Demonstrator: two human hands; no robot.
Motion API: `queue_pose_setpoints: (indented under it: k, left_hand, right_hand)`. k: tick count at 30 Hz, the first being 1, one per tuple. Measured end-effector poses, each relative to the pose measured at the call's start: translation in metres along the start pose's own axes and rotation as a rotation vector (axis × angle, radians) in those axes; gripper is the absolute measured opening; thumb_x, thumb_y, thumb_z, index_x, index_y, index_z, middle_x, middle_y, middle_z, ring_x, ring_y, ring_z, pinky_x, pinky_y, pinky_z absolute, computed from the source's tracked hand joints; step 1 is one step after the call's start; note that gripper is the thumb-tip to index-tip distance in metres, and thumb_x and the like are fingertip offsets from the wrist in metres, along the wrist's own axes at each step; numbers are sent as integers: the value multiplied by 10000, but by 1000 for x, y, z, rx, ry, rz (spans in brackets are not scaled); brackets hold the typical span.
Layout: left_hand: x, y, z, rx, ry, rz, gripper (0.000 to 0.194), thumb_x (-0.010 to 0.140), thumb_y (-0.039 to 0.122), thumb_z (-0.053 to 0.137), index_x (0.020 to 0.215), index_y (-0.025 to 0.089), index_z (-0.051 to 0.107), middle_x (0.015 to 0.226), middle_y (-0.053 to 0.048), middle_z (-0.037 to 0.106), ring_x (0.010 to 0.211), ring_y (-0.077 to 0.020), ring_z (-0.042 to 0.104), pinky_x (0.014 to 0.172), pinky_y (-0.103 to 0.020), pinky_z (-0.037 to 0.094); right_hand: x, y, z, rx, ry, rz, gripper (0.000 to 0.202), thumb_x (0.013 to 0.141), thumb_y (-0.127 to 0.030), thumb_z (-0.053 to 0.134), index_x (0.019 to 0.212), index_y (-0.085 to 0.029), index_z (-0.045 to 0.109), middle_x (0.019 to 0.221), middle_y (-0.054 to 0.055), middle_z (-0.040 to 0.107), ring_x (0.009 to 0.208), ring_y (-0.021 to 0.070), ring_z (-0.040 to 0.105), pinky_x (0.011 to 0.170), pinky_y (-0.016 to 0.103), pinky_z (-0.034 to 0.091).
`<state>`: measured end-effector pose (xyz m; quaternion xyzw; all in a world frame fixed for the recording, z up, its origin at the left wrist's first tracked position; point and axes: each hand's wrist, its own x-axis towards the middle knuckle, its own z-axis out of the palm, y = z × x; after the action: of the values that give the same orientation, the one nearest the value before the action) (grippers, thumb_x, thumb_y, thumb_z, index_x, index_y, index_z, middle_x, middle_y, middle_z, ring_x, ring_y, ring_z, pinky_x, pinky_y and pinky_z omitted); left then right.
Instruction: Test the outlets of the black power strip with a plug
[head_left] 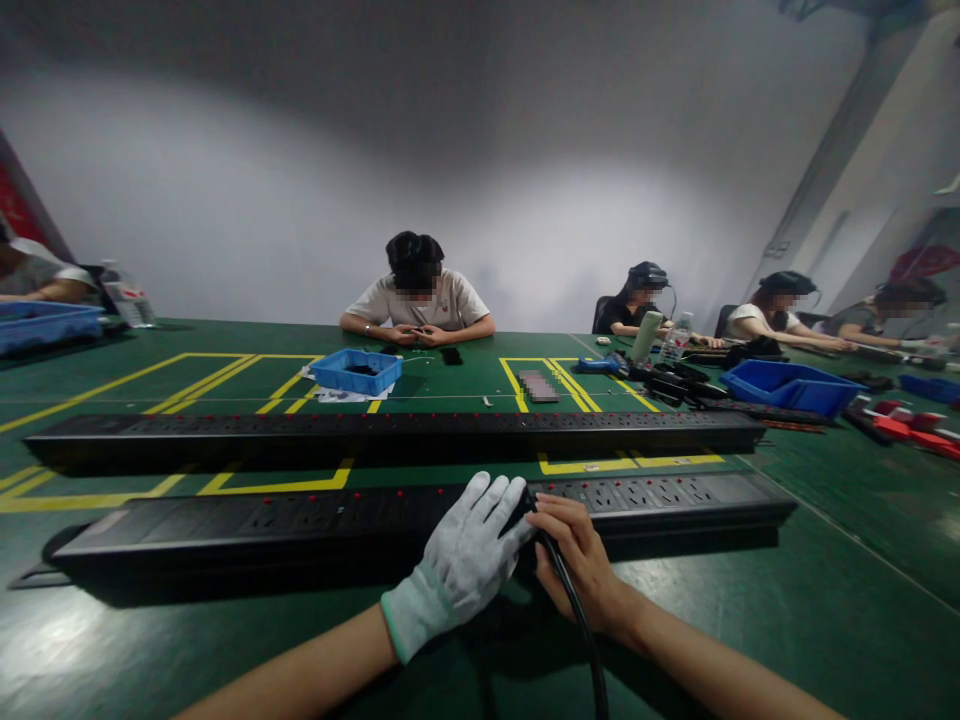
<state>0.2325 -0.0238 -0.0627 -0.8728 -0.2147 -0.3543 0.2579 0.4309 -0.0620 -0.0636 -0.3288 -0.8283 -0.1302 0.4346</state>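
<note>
A long black power strip (300, 530) with a row of sockets and small red parts lies across the table in front of me. My left hand (476, 545), in a white glove, rests on its middle with the fingers stretched out and somewhat apart. Beside it, my bare right hand (577, 560) has its fingers curled round the plug end of a black cable (581, 620), at the strip. The cable runs down toward the bottom edge. The plug is mostly hidden between the hands. A second black strip (420, 435) lies parallel behind the first.
Yellow lines mark the green table (855, 530). A blue tray (357, 370) with dark parts stands behind the strips. A phone (538, 387), tools, a blue bin (787, 387) and bottles are farther back. A person (420, 300) sits opposite; others sit at both sides.
</note>
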Motion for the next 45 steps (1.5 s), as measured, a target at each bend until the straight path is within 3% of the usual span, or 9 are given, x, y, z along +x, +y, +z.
queue_pose_setpoints:
  k: [45]
  left_hand:
    - [-6,2,6,6,1,-16,383,889,219,530,1267,164,563,1386,-206,504,1292,-309,484,1035,-512,432]
  right_hand:
    - [1,1,-1,7,-9,-19,473,831,-23,475,1281,-168,479,1160,124,518,1203,245,512,982,414,530]
